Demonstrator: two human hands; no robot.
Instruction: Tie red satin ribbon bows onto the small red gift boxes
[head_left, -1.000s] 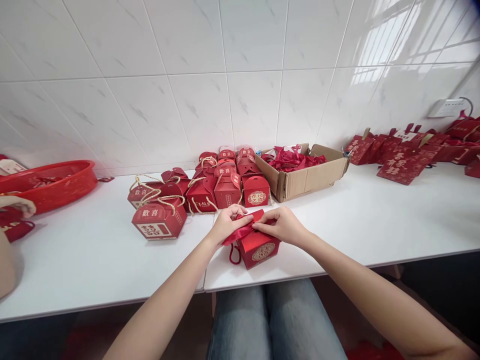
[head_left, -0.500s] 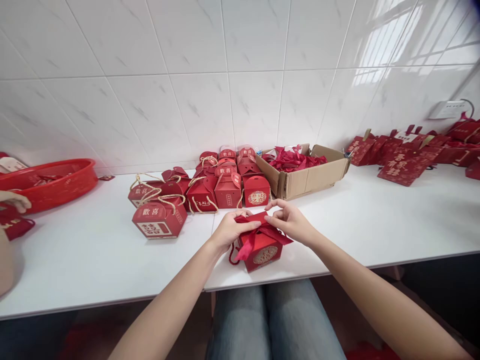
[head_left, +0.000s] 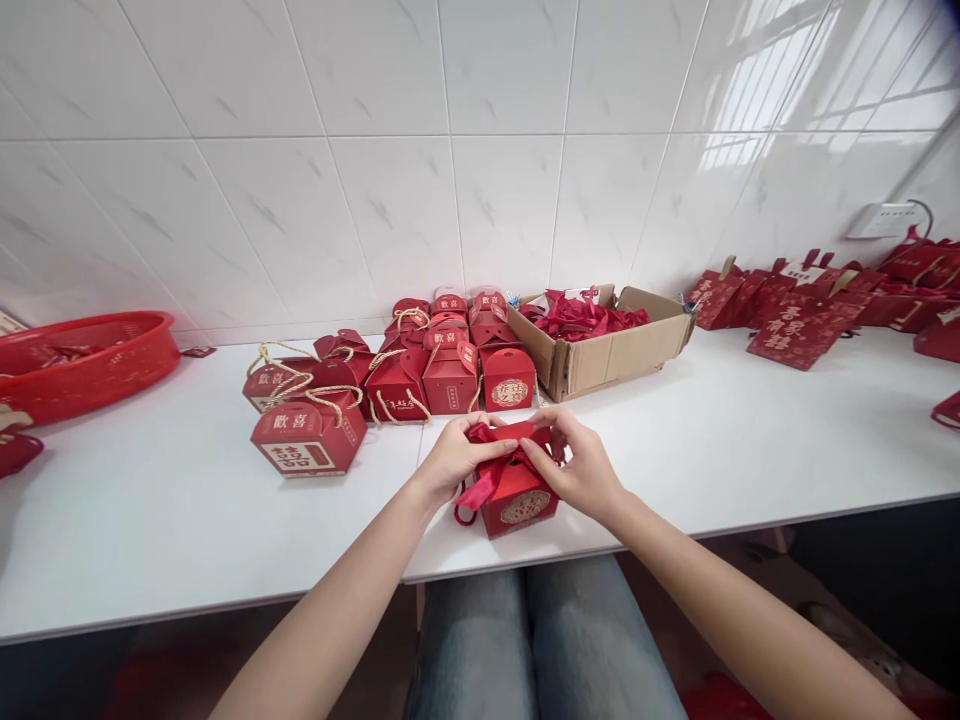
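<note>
Left hand: grip clamped on shiny red fabric ribbon, thumb on top near the knot. Right hand: grip also closed on the ribbon, thumb tip close to the left thumb; its far fingers partly hidden. Ribbon lies across the top of a small red cardboard box with a round gold medallion on its front; one tail hangs down its left side. Box sits upright near the front edge of a smooth white counter, between both hands. Dark red twisted cord loop beside it, on the left. Behind: cluster of red cardboard gift boxes, some with straw-coloured rope handles. Next to them, right: open brown cardboard carton with red ribbons inside. Far left: oval red plastic basin. Far right: group of red patterned paper bags, near the wall.
</note>
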